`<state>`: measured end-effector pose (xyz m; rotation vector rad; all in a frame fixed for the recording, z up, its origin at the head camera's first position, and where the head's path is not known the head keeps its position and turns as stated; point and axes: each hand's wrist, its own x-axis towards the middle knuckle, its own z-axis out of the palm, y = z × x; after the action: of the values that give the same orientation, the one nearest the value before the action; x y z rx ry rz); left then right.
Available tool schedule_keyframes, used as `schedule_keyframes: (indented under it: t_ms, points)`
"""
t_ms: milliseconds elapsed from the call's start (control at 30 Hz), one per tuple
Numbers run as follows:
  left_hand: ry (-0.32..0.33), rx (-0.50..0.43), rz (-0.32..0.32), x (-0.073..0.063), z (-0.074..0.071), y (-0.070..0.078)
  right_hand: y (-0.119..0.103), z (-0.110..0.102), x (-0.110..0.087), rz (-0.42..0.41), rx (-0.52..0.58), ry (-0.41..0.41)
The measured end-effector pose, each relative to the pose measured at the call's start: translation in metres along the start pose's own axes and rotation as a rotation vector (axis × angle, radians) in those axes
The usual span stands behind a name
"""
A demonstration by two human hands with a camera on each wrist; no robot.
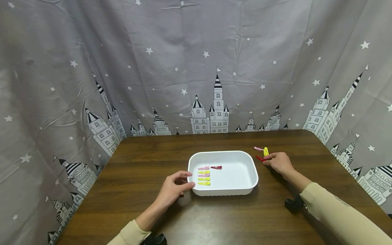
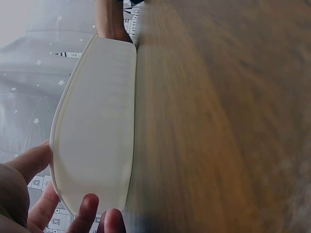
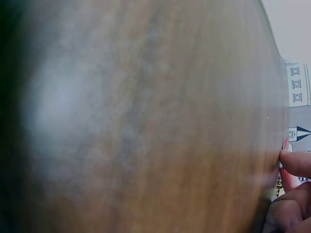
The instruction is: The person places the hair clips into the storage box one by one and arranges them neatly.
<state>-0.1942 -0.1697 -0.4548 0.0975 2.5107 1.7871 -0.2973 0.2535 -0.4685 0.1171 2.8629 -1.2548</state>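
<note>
Gripped the white plastic tray (image 1: 234,178) by its left end with the left hand (image 1: 171,188); pinched 1 red snap hair clip (image 1: 259,158) with the right hand (image 1: 279,163), near 1 yellow clip (image 1: 265,150) and 1 pink clip (image 1: 258,148) on the table (image 1: 147,160), right of the tray. Counted inside: 5 pink and yellow clips (image 1: 203,175) in a column, 1 dark red clip (image 1: 216,167) alongside.

One tray (image 1: 235,175) held three yellow clips (image 1: 203,179), two pink clips (image 1: 203,175), one dark-red clip (image 1: 216,167); outside were one pink clip (image 1: 258,148), one red clip (image 1: 260,158), at least one yellow clip (image 1: 265,151).
</note>
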Motion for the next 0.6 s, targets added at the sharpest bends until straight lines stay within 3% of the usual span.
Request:
schedule_keyframes:
  t_ms: [600]
  points:
    - [0.005, 0.003, -0.002, -0.0001, 0.0007, 0.0004, -0.0019, -0.0015, -0.0005, 0.006, 0.017, -0.016]
